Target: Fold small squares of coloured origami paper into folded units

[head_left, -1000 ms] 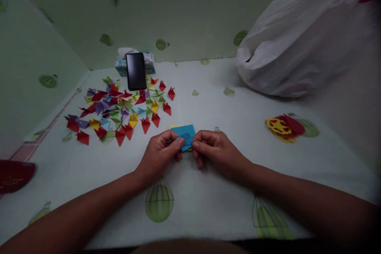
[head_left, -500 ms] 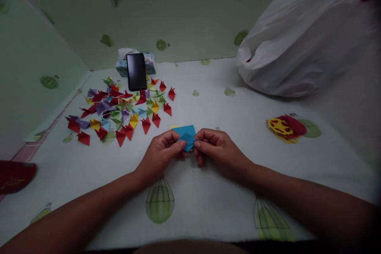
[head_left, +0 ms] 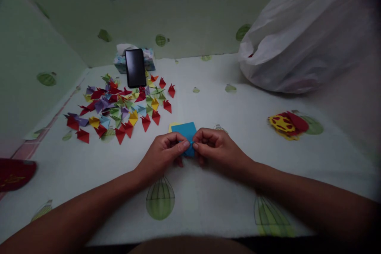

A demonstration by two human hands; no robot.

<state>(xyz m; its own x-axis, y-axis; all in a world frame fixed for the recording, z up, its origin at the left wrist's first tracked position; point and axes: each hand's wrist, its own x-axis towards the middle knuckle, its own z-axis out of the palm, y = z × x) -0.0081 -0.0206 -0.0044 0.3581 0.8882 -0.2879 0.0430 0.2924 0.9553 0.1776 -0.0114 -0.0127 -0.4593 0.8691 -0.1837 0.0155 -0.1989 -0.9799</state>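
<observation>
Both hands meet fingertip to fingertip over the middle of the table, pinching a small folded piece of blue paper (head_left: 191, 144), mostly hidden by the fingers. My left hand (head_left: 169, 149) is closed on its left side with thumb and forefinger. My right hand (head_left: 212, 145) grips it from the right in the same way. Behind and beneath the fingers lies a flat blue paper sheet (head_left: 184, 128), with a yellow paper edge (head_left: 170, 127) showing at its left. Left of the hands spreads a pile of folded paper cranes (head_left: 119, 110) in red, yellow, green, purple and blue.
A black phone (head_left: 135, 68) leans on a tissue box (head_left: 150, 60) behind the cranes. At the back right sits a large white plastic bag (head_left: 285, 55). Red and yellow cut-out ornaments (head_left: 285, 124) lie on the right, and a red object (head_left: 16, 174) is at the left edge.
The fingertips have drawn closer together around the folded blue paper, which shows less now. More of the flat blue sheet is visible. The view has shifted slightly.
</observation>
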